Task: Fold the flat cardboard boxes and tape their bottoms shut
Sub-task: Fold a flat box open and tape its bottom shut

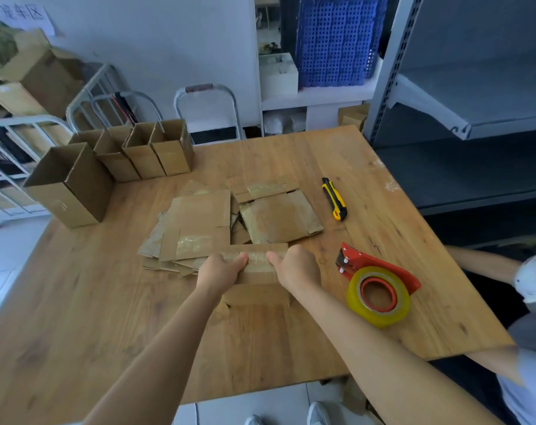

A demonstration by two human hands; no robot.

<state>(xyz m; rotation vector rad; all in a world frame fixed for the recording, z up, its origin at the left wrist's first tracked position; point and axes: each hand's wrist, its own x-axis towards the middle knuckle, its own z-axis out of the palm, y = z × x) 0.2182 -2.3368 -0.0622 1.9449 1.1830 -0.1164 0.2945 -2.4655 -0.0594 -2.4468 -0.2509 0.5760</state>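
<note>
A small cardboard box (257, 289) stands in front of me on the wooden table (107, 302). My left hand (222, 269) grips its left side and my right hand (294, 266) grips its right side, thumbs pressing on the taped top flaps. Behind it lies a pile of flat cardboard boxes (196, 223), and another flattened box (279, 216) rests to the right. A red tape dispenser (377, 283) with a yellowish roll sits to the right of my right hand.
Several folded open boxes (113, 161) stand in a row at the table's far left. A yellow utility knife (334, 199) lies at the back right. Another person's arm and pale clothing (530, 302) are at the right edge. Grey metal shelving (460, 102) rises behind.
</note>
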